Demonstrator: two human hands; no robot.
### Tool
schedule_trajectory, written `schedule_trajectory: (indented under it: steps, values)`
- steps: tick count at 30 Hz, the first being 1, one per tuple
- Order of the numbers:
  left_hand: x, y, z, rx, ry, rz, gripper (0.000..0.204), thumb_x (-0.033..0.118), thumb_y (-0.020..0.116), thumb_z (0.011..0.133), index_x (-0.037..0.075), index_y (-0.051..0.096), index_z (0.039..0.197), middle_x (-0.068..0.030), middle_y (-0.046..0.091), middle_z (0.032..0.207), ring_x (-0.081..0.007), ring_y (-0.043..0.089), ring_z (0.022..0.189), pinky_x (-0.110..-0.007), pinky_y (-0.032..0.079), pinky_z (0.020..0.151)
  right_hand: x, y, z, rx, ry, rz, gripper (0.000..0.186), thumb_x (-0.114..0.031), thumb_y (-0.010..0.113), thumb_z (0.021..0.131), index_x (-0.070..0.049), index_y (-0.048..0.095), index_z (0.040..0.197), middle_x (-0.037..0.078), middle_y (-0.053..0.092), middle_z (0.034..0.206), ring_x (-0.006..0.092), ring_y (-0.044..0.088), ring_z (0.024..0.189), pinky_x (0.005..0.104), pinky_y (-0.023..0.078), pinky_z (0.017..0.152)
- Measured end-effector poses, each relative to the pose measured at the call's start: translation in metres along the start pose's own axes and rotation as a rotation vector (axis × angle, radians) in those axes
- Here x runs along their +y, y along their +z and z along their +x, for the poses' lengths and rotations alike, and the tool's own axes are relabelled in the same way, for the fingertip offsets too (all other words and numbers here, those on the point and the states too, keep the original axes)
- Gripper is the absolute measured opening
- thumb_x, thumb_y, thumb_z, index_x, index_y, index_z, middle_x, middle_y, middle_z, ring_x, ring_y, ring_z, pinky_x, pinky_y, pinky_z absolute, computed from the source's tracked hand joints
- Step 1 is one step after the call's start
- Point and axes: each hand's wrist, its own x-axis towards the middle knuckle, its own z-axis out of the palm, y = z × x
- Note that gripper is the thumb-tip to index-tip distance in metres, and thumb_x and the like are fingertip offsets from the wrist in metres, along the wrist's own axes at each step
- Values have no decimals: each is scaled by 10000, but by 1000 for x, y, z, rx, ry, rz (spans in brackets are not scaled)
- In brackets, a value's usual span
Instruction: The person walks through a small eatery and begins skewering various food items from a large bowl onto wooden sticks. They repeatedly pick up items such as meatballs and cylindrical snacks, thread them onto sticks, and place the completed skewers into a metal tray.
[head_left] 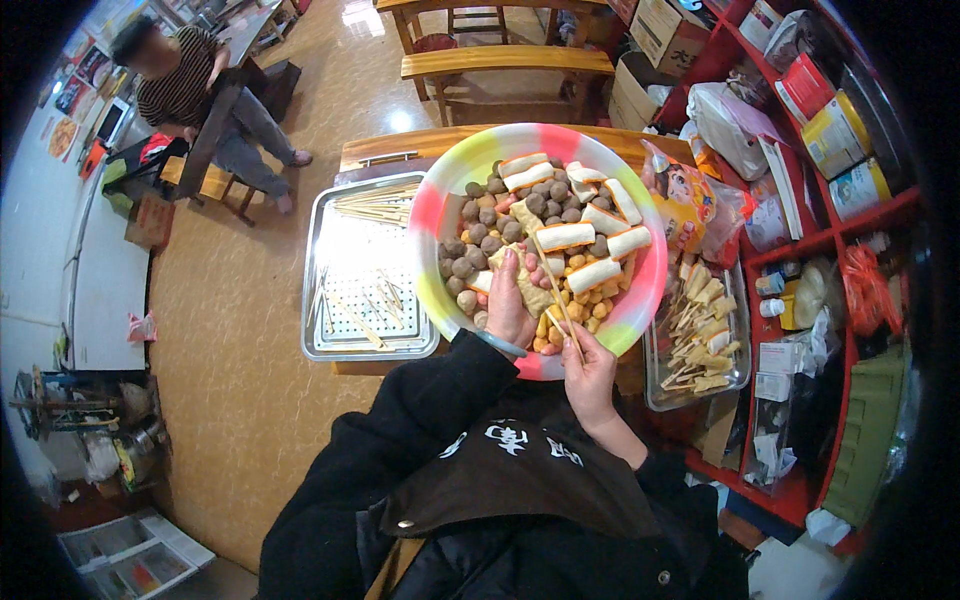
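My left hand, with a pale bangle at the wrist, is closed on a tan, folded piece that looks like tofu skin. My right hand pinches a thin bamboo skewer, which slants up across the tan piece; whether it pierces it I cannot tell. Both hands are over the near side of a large pink, yellow and white basin. In the basin lie brown meatballs, white sticks with orange edges and small golden balls.
Left of the basin, a perforated metal tray holds loose skewers. To the right, a clear tray holds several skewered pieces. Red shelves crowd the right side. A bench stands ahead; a seated person is far left.
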Motion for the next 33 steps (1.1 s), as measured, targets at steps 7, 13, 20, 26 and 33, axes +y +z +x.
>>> schedule_trajectory:
  steps: [7,13,20,26,33]
  values:
    - [-6,-3,0,-3,-3,37,195,298,410,888,108,404,930,7,406,701,-88,402,592,-236,397,573,-1,-1,-1,-10,56,11,251,36,452,775,50,547,1007,96,598,765,110,559,668,239,446,597]
    - [-9,-11,-1,74,-63,105,265,362,386,886,119,436,791,23,417,617,-102,443,576,-297,450,639,0,-3,0,-31,13,48,237,-9,456,818,39,543,1033,23,539,717,54,453,598,193,381,541]
    - [2,-3,-10,-27,-65,384,461,303,443,866,105,279,1248,-108,373,1207,-203,462,972,-339,388,835,40,-72,18,454,-13,291,205,-107,469,854,-14,549,1018,-51,446,635,14,365,530,153,277,456]
    - [46,-27,-7,37,43,612,275,157,454,839,92,449,1106,-34,499,1051,-120,488,909,-276,385,776,160,-186,45,1124,237,235,168,-107,470,844,-27,535,977,-8,446,676,97,413,576,222,336,512]
    - [58,-47,8,11,15,1109,170,77,465,807,34,538,955,-28,560,913,-95,508,826,-214,384,745,195,-243,48,1092,391,252,332,-87,427,849,20,408,1163,104,499,1087,208,475,984,317,361,855]
